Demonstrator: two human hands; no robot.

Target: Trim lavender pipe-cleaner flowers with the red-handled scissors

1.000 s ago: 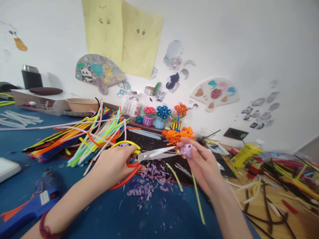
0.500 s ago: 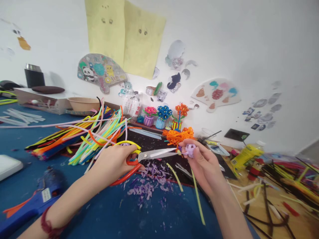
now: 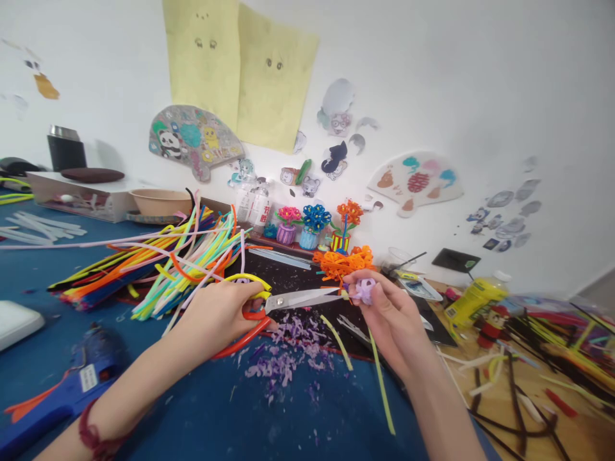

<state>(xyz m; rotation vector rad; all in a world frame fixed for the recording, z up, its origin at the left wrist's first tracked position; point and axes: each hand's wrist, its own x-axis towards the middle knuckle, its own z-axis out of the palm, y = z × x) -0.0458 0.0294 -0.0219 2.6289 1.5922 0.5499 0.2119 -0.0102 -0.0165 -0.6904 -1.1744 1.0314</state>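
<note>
The left hand (image 3: pixel 218 317) clenches red-handled scissors (image 3: pixel 300 299), their tips at the lilac pipe-cleaner piece (image 3: pixel 365 291) pinched in the right hand (image 3: pixel 391 314). Open blue counter (image 3: pixel 192 410) lies nearest, with purple clippings (image 3: pixel 283 358) below, a glue gun (image 3: pixel 62 403) at the near-left edge and a pipe-cleaner heap (image 3: pixel 182 282) behind.

Lilac pipe-cleaner piece (image 3: pixel 365 291): partly hidden by the right hand (image 3: pixel 389 314) | scissors (image 3: pixel 300 301): blade tips hidden at that hand, handles partly covered by the left hand (image 3: pixel 218 317) | glue gun (image 3: pixel 57 403): cut off by the lower left edge, label (image 3: pixel 89 378) too small to be read | pipe cleaners (image 3: pixel 542 346) at right: blurred (colours barely separable)
</note>
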